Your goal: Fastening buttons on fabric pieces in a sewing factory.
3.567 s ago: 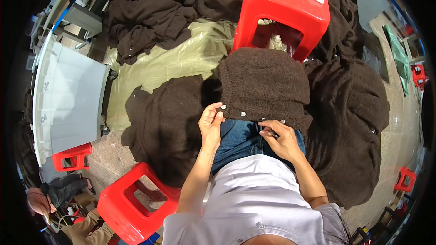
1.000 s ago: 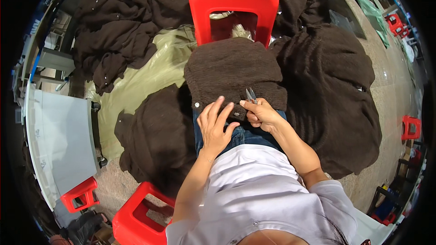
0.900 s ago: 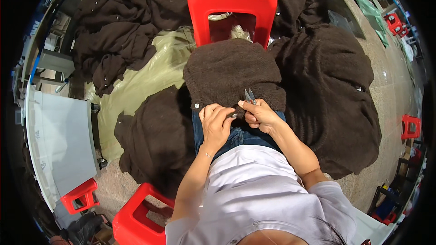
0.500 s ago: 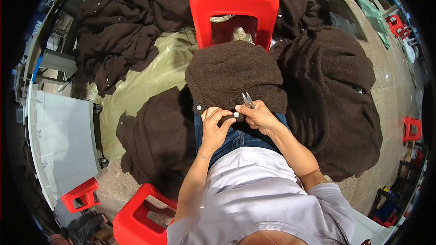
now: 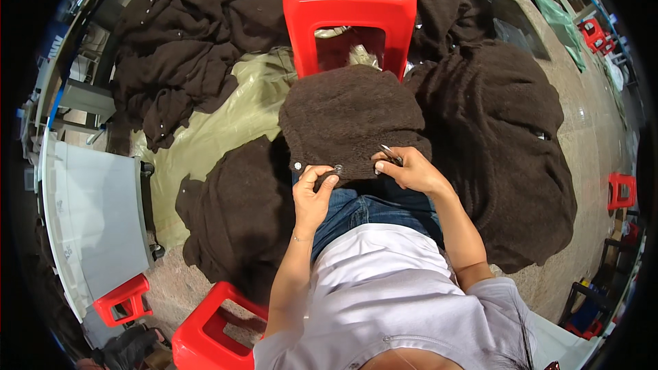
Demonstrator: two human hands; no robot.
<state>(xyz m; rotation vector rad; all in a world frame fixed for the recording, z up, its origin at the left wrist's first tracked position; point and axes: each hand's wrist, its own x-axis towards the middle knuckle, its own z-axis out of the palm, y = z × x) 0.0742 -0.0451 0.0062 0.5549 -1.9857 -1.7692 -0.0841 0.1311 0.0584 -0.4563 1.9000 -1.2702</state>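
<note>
A dark brown knitted garment lies folded across my lap, over blue jeans. My left hand pinches its near edge between thumb and fingers, beside a shiny button. Another sparkling button sits on the same edge, further left. Small metal thread snips are held in my right hand, tips pointing up and away. That hand's thumb and fingertips meet at the garment's edge, right of my left hand; whether they also grip the cloth I cannot tell.
A red plastic stool stands just beyond my lap. Brown garments are heaped at left, at right and at the far left, partly on yellowish plastic sheeting. A white wheeled panel and another red stool are at left.
My hands have drawn apart: the left went slightly left, the right moved right with the snips. The garment edge between them now lies straighter, and the button stays by the left fingers.
</note>
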